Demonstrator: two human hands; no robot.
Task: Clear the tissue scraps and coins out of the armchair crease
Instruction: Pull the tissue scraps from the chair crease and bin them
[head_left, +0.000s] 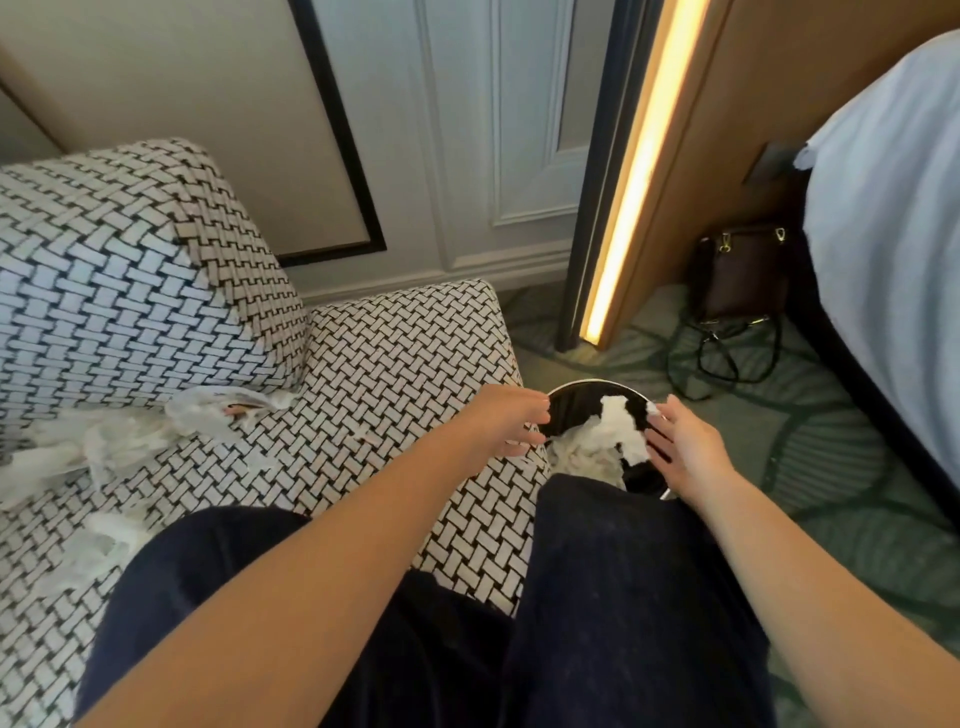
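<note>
The armchair (395, 364) has a black-and-white woven pattern. White tissue scraps (104, 447) lie along the crease between seat and backrest, with more scraps (104, 535) on the seat at the left. A round black bin (576, 397) stands on the floor at the seat's right corner, with white tissue (618, 421) inside. My left hand (511, 421) hovers at the bin's left rim, fingers straight, holding nothing. My right hand (680, 447) is over the bin's right side, fingers extended, with a small white scrap at its fingertips. No coins are visible.
My knees in dark trousers (597, 597) are at the seat's front edge. A dark handbag (740, 270) with a strap lies on the green carpet by a lit wooden panel (639, 171). A bed (883, 234) with white bedding stands at the right.
</note>
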